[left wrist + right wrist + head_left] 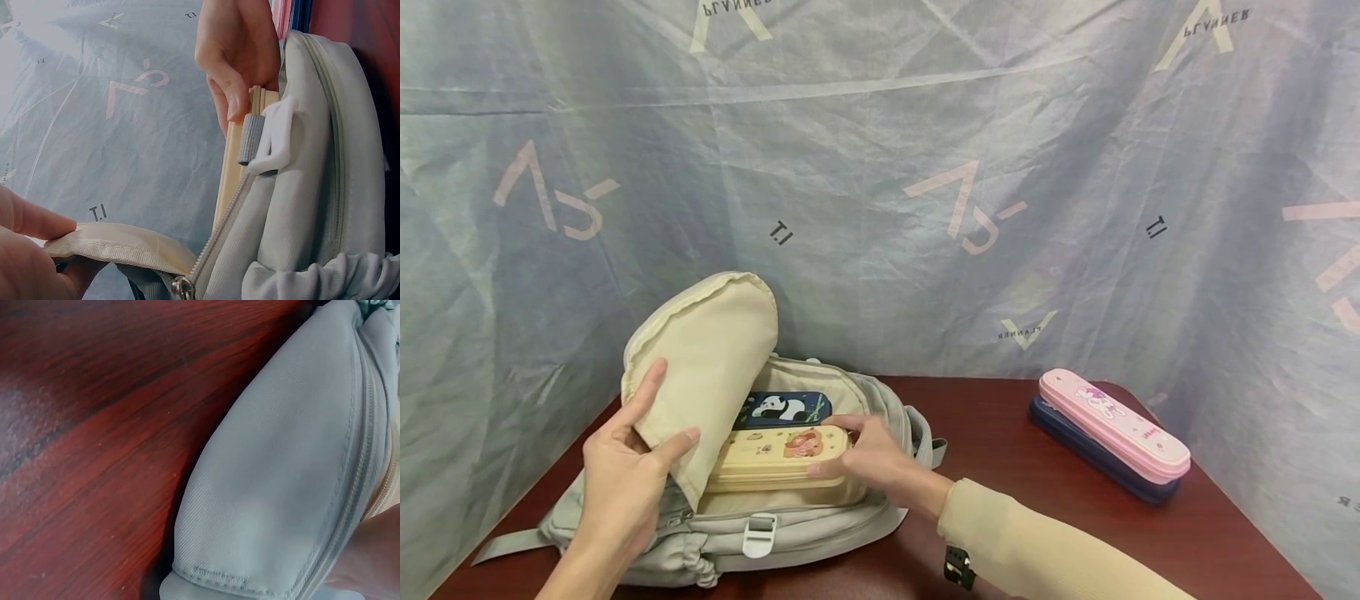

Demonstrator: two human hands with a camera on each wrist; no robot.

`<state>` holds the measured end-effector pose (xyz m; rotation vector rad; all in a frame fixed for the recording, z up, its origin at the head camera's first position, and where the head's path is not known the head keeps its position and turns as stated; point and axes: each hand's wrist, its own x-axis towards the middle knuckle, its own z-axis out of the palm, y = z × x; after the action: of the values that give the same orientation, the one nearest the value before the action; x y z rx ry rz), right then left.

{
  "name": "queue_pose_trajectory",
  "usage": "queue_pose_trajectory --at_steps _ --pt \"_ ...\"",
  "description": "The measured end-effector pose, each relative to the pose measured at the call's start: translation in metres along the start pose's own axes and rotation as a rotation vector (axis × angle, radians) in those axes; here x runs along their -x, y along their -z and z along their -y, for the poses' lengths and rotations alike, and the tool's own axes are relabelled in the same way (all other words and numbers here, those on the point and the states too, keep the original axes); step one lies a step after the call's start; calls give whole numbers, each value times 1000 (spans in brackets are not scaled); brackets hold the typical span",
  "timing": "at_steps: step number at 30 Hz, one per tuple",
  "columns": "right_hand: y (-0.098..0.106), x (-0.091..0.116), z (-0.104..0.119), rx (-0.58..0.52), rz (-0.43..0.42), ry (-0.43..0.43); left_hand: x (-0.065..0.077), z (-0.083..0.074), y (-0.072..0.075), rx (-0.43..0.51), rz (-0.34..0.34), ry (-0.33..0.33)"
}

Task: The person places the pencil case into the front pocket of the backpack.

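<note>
A grey backpack (820, 550) lies unzipped on the table, its cream lining showing. My left hand (625, 467) pinches the edge of the raised flap (715, 358) between thumb and fingers; the left wrist view also shows this grip. Inside the opening, my right hand (880, 458) grips the right end of a yellow pencil case (767, 454) with a cartoon print. Behind that case lies a dark blue pencil case (790, 408) with a panda on it. In the right wrist view the bag's side (269, 462) fills much of the picture, and only a bit of the hand shows.
On the right of the dark red table (970, 467), a pink pencil case (1112, 425) lies on top of a navy pencil case (1097, 454). A grey printed cloth (865, 183) hangs behind and at the sides. A strap (512, 546) trails to the left.
</note>
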<state>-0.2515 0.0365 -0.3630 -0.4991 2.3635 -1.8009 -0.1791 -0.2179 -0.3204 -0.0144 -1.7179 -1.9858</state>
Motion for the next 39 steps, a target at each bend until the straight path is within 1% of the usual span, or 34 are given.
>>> queue_pose_trajectory --at_steps 6,9,12,15,23,26,29,32,39 --pt "-7 -3 -1 48 -24 -13 0 0 1 8 1 11" --pt "-8 -4 -1 66 -22 -26 0 0 1 13 5 10" --pt "-8 -6 -2 66 -2 -29 -1 -1 0 10 5 8" --pt "-7 -9 -2 88 16 -27 -1 -2 1 4 4 12" --pt "0 -15 -5 243 88 0 -1 -1 0 8 8 17" --pt "3 -18 -6 283 111 22 -1 -1 0 12 8 13" --pt "6 -19 -6 301 123 40 -1 -1 1 12 11 16" --pt "9 -18 -7 280 133 40 -1 -1 1 8 14 17" --pt "14 -21 -14 109 202 37 -1 -1 1 17 15 8"
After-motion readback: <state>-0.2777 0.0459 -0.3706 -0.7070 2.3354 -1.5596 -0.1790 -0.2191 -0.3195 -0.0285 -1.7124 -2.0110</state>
